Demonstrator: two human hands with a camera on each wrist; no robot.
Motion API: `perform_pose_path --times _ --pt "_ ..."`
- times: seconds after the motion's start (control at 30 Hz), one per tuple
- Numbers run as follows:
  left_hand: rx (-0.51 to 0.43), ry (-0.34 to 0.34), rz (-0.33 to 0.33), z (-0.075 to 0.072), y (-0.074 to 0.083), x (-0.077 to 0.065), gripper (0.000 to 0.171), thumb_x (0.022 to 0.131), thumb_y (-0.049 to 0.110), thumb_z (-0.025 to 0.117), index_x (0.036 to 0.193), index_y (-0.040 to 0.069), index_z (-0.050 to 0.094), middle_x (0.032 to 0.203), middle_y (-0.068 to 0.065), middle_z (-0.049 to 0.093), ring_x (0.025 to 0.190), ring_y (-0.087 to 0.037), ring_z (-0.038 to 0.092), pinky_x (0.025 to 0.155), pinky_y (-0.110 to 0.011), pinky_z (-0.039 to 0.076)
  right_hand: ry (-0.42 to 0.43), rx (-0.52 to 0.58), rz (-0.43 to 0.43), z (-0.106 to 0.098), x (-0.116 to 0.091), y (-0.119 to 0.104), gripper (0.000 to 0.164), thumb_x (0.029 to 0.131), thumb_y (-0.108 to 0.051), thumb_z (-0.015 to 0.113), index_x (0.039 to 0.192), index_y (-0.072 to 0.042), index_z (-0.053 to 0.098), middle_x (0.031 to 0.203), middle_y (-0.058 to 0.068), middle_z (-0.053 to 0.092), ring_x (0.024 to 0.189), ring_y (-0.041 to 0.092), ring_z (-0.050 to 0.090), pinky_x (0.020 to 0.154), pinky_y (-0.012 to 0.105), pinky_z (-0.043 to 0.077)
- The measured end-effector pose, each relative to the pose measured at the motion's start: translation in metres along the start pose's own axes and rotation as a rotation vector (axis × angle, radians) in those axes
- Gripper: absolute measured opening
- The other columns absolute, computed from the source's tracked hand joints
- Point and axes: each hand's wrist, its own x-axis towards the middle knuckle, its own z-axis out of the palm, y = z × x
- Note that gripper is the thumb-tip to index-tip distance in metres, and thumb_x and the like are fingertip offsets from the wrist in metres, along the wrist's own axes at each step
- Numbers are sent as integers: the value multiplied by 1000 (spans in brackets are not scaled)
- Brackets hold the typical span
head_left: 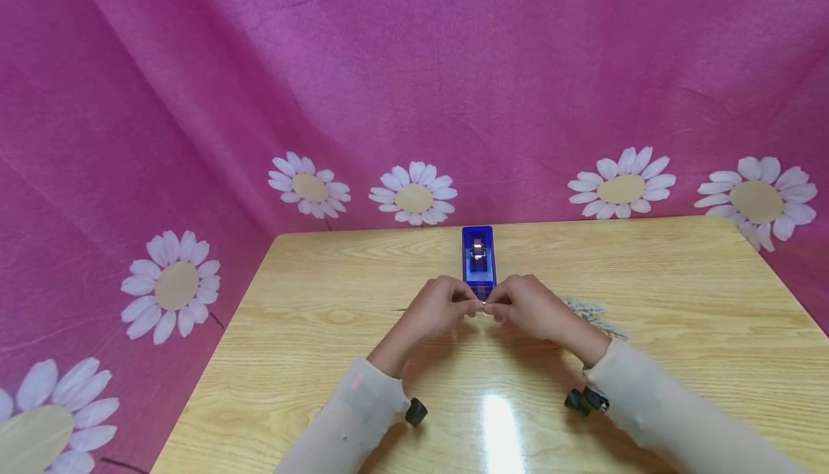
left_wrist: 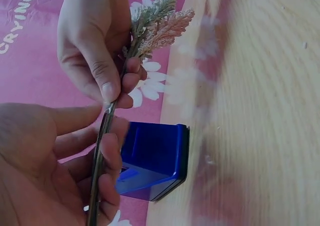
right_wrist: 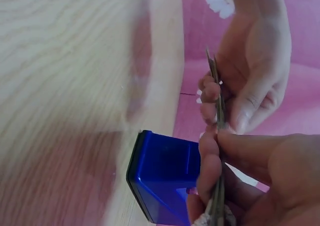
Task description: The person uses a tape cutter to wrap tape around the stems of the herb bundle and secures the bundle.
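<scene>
A small bunch of flower sprigs (left_wrist: 162, 28) with pale green and pinkish heads is held above the table in both hands. My left hand (head_left: 440, 303) curls its fingers round the lower stems (left_wrist: 95, 181), thumb close to them. Nearer the heads, my right hand (head_left: 524, 305) pinches the same stems between thumb and fingers. The two hands meet at the middle of the bunch, where a small shiny clear bit (left_wrist: 109, 107) shows on the stems. Just beyond the fingertips stands a blue tape dispenser (head_left: 478, 240). In the head view, the right hand and wrist partly hide the flower heads.
The wooden table (head_left: 337, 272) reaches back to a pink cloth (head_left: 453, 85) with white daisies, which also hangs along the left side. Dark wrist cameras (head_left: 586, 400) sit under both cuffs. A bright light reflection (head_left: 501, 431) lies on the tabletop near the front.
</scene>
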Motion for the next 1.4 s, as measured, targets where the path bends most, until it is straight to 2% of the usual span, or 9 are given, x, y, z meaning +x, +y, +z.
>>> perform_pose_path --times 0.2,0.3,0.43,0.53,0.73,0.83,0.93,1.1,1.4 --pt "49 -60 2 -3 1 0 26 104 21 63 95 4 80 76 0 70 61 -10 43 54 -23 33 87 -140 -39 6 -5 -7 12 97 -13 72 99 -8 82 85 -2 76 67 5 60 65 32 52" --pt "59 -38 -11 -1 1 0 25 103 20 65 92 4 80 74 3 67 62 -11 46 54 -23 35 86 -181 -37 5 -6 -11 10 97 -13 73 97 -10 82 82 -4 74 66 6 57 66 33 50" --pt "58 0 -4 3 0 1 20 101 17 69 91 4 80 72 3 69 72 -19 63 58 -23 41 12 -206 -5 -1 -4 -14 10 97 -13 72 94 -10 81 77 -3 71 63 8 54 61 31 47" --pt "55 23 11 5 0 2 17 99 15 71 90 4 80 71 3 70 78 -25 70 60 -24 44 -57 -198 8 -7 -1 -15 12 98 -12 72 91 -9 80 72 -1 69 61 10 53 57 29 46" --pt "36 56 -36 5 1 2 13 97 14 73 86 9 80 76 5 68 71 -14 59 62 -25 46 -163 -105 37 -12 9 -7 15 100 -12 68 96 -5 81 79 3 74 69 15 65 63 31 53" --pt "46 73 -46 5 1 2 13 95 16 75 83 14 79 76 6 68 70 -11 55 62 -25 46 -185 -43 26 -10 12 -2 18 102 -11 65 98 -2 80 79 5 74 71 18 67 64 31 54" --pt "58 83 -40 5 1 2 13 94 17 76 81 16 77 76 6 67 70 -11 56 61 -25 45 -147 7 7 -6 13 4 17 101 -10 66 94 -1 80 75 7 72 66 16 61 60 31 50" --pt "82 82 -33 5 0 3 13 94 18 77 82 16 76 76 6 66 69 -12 57 59 -27 46 -41 27 34 1 9 6 16 99 -10 69 90 -3 80 72 4 70 64 13 54 59 31 46" --pt "59 -4 -35 3 -1 3 20 102 18 66 96 4 80 78 -1 72 67 -12 57 56 -24 41 104 -103 70 10 -4 -4 10 97 -13 72 93 -8 81 77 0 73 65 10 58 61 32 48"
